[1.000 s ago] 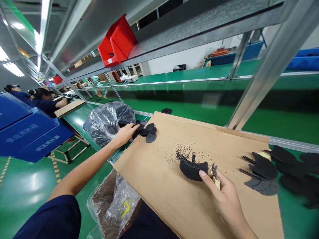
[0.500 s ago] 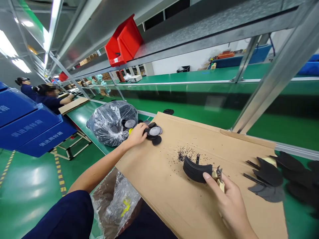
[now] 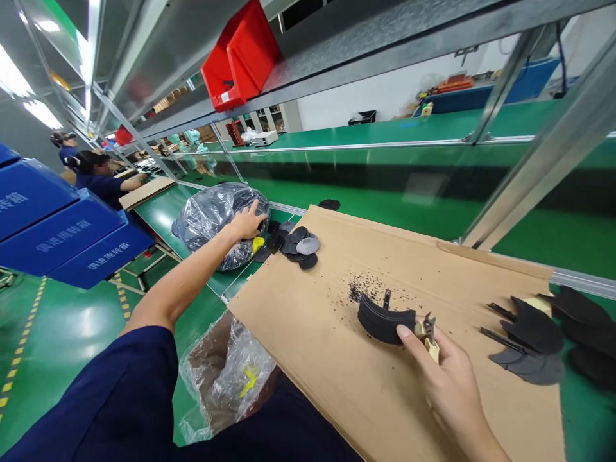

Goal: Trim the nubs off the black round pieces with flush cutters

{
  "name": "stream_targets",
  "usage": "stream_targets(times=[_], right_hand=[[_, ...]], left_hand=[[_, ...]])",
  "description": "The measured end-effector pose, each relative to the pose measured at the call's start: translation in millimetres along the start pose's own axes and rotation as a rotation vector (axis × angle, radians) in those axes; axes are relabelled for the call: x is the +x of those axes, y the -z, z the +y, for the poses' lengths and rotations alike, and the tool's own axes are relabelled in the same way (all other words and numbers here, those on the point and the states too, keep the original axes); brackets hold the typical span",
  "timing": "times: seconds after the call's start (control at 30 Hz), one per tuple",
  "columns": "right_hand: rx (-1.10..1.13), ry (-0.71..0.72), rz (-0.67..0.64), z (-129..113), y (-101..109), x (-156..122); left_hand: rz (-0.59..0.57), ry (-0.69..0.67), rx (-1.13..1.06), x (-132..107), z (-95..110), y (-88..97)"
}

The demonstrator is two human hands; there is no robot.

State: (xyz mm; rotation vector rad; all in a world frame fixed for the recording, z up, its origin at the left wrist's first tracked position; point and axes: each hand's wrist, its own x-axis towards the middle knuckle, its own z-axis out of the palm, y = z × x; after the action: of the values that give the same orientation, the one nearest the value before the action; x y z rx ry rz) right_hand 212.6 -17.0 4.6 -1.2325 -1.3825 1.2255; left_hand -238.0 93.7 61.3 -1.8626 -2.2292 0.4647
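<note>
My left hand (image 3: 246,222) reaches far left and rests with fingers spread on the mouth of a clear plastic bag (image 3: 212,218) of dark parts. A small heap of black and grey oval pieces (image 3: 294,244) lies just right of it, at the corner of a brown cardboard sheet (image 3: 337,372). My right hand (image 3: 445,378) is closed on small cutters with pale handles (image 3: 428,333); its forefinger touches a curved stack of black pieces (image 3: 385,317). Black crumbs (image 3: 366,289) are scattered behind the stack.
More black cut pieces and thin strips (image 3: 534,337) lie at the right on the cardboard and green bench. A second plastic bag (image 3: 228,378) hangs at my lap. Blue crates (image 3: 58,237) stand left, a red bin (image 3: 240,58) sits on the shelf above. Other people work at the far left.
My left hand let go of the oval pieces at the cardboard's corner and moved back left onto the bag. The right hand stayed by the curved stack.
</note>
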Motion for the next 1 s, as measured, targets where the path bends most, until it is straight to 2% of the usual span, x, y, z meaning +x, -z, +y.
stream_targets(times=[0.13, 0.3, 0.4, 0.57, 0.7, 0.83, 1.0], right_hand=[[-0.017, 0.031, 0.015, -3, 1, -1], [0.022, 0.026, 0.006, -2, -1, -2], [0.040, 0.025, -0.010, -2, -2, -3], [0.054, 0.043, -0.019, -3, -2, -5], [0.044, 0.036, 0.001, -3, 0, -5], [0.044, -0.004, -0.002, -5, 2, -3], [0.004, -0.021, 0.004, -3, 5, 0]], left_hand=[[-0.075, 0.033, 0.042, 12, -1, 9.0], [-0.068, 0.046, 0.086, -8, 3, 6.7], [-0.133, 0.061, 0.108, -11, 0, 5.0], [-0.284, 0.086, 0.126, 10, -2, 11.8], [-0.351, 0.078, 0.133, 19, -1, 14.3], [-0.341, 0.060, 0.123, 15, -10, 4.2], [-0.229, 0.036, 0.118, 22, -27, -8.8]])
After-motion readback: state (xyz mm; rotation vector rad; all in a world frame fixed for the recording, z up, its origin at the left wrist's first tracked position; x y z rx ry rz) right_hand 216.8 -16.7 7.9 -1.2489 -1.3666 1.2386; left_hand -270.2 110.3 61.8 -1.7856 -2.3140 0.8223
